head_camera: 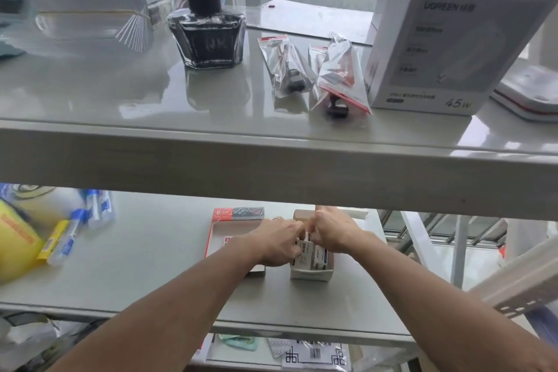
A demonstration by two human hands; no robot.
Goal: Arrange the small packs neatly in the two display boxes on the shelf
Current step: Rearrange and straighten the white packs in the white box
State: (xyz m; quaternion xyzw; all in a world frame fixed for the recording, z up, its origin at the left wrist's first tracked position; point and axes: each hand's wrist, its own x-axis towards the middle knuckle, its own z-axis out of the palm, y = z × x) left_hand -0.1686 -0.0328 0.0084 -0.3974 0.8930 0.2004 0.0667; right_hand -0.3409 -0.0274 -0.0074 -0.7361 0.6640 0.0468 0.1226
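Two display boxes stand side by side on the lower shelf. The left box [222,228] has a red rim and a red and dark header card; my left forearm covers much of it. The right box [311,274] is white and brown and holds several small white packs [318,255] standing upright. My left hand [276,241] and my right hand [330,234] meet above the right box, with the fingers of both pinched on one small white pack [304,250] at its left side.
On the lower shelf's left lie a yellow packet [18,238] and blue and white tubes [75,229]. The upper shelf [271,166] juts out above my hands, carrying an ink bottle [208,27], foil sachets [338,75] and a white charger box [447,45].
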